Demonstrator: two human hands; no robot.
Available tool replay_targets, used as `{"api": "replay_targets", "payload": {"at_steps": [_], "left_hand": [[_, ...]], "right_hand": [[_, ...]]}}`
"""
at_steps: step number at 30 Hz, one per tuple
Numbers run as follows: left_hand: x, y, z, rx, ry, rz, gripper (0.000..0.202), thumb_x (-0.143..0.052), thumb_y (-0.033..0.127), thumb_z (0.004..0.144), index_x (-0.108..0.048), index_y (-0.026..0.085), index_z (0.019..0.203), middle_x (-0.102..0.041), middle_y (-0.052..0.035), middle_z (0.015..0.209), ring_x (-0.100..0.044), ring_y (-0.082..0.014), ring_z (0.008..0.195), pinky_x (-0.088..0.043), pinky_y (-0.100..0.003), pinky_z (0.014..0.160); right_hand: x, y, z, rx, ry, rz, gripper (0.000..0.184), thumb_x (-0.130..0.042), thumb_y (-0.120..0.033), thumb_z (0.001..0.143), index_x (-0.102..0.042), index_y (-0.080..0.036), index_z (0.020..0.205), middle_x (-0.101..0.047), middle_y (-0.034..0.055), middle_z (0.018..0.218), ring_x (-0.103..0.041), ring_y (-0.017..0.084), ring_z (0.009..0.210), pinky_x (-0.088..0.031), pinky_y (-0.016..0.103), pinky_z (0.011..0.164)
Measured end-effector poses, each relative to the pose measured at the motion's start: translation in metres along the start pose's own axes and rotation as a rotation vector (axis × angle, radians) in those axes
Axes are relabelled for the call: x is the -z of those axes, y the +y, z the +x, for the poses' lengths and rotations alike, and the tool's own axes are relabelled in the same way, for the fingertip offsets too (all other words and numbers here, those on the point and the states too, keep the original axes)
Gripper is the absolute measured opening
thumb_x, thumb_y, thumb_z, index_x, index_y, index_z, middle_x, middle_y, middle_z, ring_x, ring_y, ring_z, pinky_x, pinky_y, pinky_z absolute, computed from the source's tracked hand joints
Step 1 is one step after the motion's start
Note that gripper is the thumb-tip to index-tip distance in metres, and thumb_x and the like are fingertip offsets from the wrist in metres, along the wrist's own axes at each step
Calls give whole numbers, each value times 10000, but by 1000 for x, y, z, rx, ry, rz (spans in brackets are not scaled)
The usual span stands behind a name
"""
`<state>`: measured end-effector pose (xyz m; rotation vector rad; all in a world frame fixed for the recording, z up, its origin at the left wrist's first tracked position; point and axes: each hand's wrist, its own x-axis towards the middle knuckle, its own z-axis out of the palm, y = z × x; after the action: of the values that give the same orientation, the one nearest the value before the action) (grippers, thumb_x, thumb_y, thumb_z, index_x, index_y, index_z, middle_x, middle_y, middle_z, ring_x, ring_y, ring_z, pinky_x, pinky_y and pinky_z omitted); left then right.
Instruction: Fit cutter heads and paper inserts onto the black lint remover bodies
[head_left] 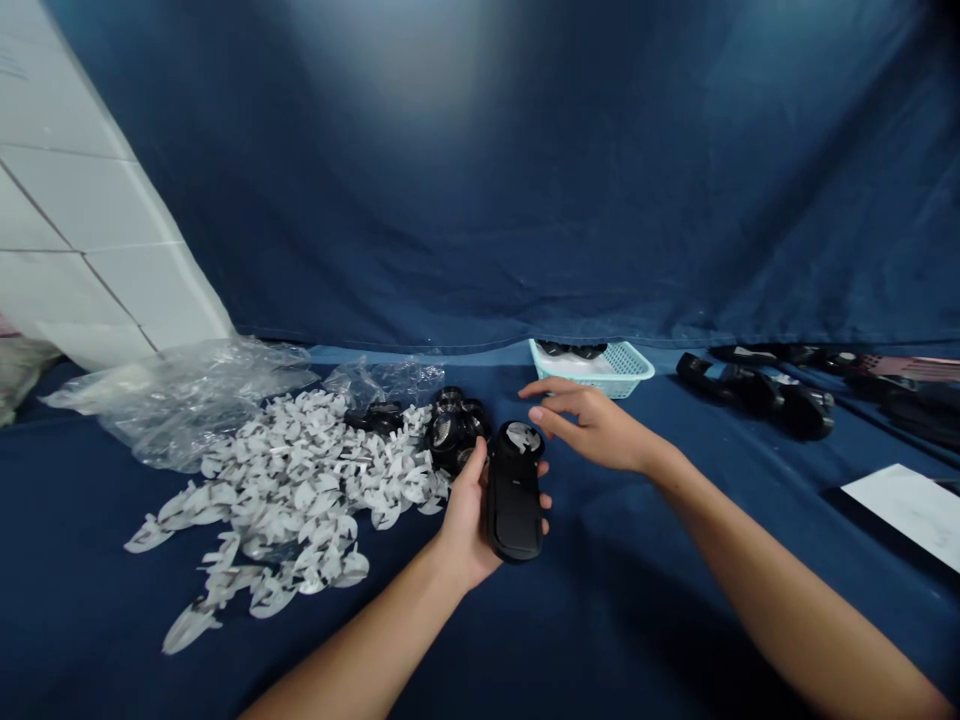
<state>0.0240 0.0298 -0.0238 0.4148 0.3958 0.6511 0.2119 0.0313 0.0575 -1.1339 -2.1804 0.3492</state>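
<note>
My left hand [469,520] is wrapped round a long black plastic housing [516,515] with a round end facing away from me. A whitish-grey plastic piece [523,437] sits in that round end. Just beyond it to the right hovers my right hand [592,425], fingers apart, with nothing visible in them. Left of my left hand spreads a heap of loose whitish-grey plastic pieces [300,490], many with a curved, half-round shape. Several round black parts [454,430] are clustered between the heap and the housing.
Clear plastic bags [202,400] lie behind the heap. A light-blue basket [626,365] holding black parts stands at the back. To the right are black devices [765,395] and a white sheet [907,510]. A dark blue cloth [487,200] hangs behind.
</note>
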Motion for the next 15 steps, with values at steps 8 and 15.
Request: {"api": "replay_targets", "payload": {"at_steps": [8,15], "left_hand": [[-1,-1,-1,-14,17,1,585,-463,611,892,-653,110,1127,-696,-128,1046,-666,-227,680,-531,-353,560],[-2,0,0,-11,38,3,583,-437,614,902,-651,117,1120,-696,-121,1026,-660,-222,667,-528,-354,556]], "right_hand": [[2,-1,-1,-222,168,-118,407,-366,-431,988,-641,-193,805,-578,-13,528,-558,144,512,-406,275,547],[2,-4,0,-62,6,97,348,-379,-402,993,-572,-249,1240,-672,58,1176,-607,213,1076,-454,339,889]]}}
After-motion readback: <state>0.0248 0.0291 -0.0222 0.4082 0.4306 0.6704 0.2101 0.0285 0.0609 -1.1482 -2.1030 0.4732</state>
